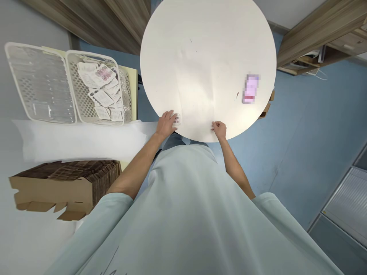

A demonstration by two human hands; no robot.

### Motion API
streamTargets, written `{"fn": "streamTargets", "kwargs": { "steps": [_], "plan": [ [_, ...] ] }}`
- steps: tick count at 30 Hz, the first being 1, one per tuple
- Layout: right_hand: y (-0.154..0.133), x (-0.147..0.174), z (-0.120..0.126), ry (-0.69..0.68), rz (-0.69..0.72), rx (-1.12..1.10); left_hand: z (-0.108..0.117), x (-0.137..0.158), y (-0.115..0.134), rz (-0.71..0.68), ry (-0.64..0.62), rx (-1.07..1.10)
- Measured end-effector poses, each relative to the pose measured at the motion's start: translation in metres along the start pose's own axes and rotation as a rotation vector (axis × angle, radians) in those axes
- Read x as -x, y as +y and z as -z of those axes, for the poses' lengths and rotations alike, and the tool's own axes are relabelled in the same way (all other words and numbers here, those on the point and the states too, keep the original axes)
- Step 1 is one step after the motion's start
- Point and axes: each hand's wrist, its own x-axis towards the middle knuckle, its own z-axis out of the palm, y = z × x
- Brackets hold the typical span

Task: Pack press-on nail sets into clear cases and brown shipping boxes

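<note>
At the near left edge of the round white table (200, 49), my left hand (165, 123) rests with fingers spread. Its fingertips and thumb lie beside a small clear flat pack (177, 119) with dark pink items in it, and touch or nearly touch it. To the right along the same edge, my right hand (220, 129) is closed, thumb and fingertips pinched together just over the tabletop. Whatever may be between those fingertips is too small to make out.
A pixelated pink rectangular thing (250, 88) lies on the table's right side. On the left are a white basket (120, 95) of small packs, a second basket (70, 99) with clear plastic pieces, a white sheet (80, 141) and stacked flat cardboard boxes (54, 191).
</note>
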Motion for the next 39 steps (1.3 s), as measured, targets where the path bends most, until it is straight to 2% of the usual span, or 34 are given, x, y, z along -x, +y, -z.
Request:
{"fn": "streamTargets", "kwargs": {
  "steps": [5,9,12,16,20,24,33,39],
  "plan": [
    [-0.003,-0.006,-0.001,0.022,0.028,0.042,-0.006,0.0,-0.016,-0.046,0.009,-0.006],
    [-0.002,-0.007,-0.004,0.048,0.011,0.037,-0.012,-0.006,-0.027,-0.096,0.029,-0.124],
    [-0.001,-0.006,-0.005,0.058,0.014,0.044,-0.017,-0.006,-0.029,-0.078,0.094,-0.173],
    [0.0,-0.004,-0.007,0.059,0.025,0.065,-0.027,-0.01,-0.017,-0.11,0.162,-0.128],
    [0.0,-0.001,-0.009,0.05,0.011,0.084,-0.045,-0.027,0.008,-0.243,0.093,-0.126],
    [0.0,0.002,-0.01,0.035,0.013,0.095,-0.064,-0.043,0.024,-0.281,0.051,-0.129],
    [0.002,0.009,-0.01,0.03,0.075,0.17,-0.085,-0.047,0.02,-0.295,0.053,-0.077],
    [-0.011,0.028,-0.016,0.021,0.288,0.296,-0.09,-0.048,0.017,-0.284,0.066,-0.063]
  ]
}}
